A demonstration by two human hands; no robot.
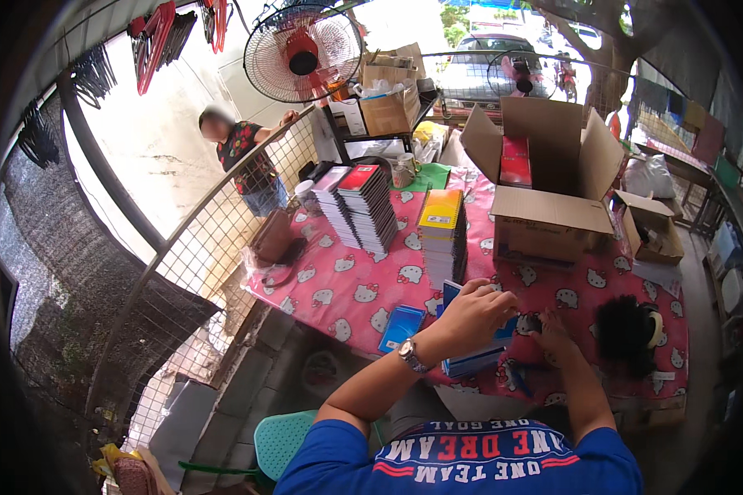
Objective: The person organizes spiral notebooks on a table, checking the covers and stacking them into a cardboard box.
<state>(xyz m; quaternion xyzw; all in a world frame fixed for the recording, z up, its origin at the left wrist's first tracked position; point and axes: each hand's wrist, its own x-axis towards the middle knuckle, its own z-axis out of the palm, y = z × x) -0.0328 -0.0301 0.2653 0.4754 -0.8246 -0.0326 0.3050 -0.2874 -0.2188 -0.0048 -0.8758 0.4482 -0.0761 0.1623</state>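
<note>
Your left hand [475, 312] clamps the blue notebooks [470, 359]; at three o'clock, your right hand [553, 338] is half hidden, grip unclear.

Daylight, outdoor stall. Desk [338, 289] under pink cartoon-cat cloth. Wire mesh fence [198, 264] along left side. Pale wall [157, 140] behind fence, person [243, 161] standing there. Big round fan [303, 54] up top. Red and black hangers [153, 37] hanging above. Parked car [479, 66] and tree [611, 49] far back. Green plastic stool [281, 441] below. Grey concrete floor [260, 375].
</note>
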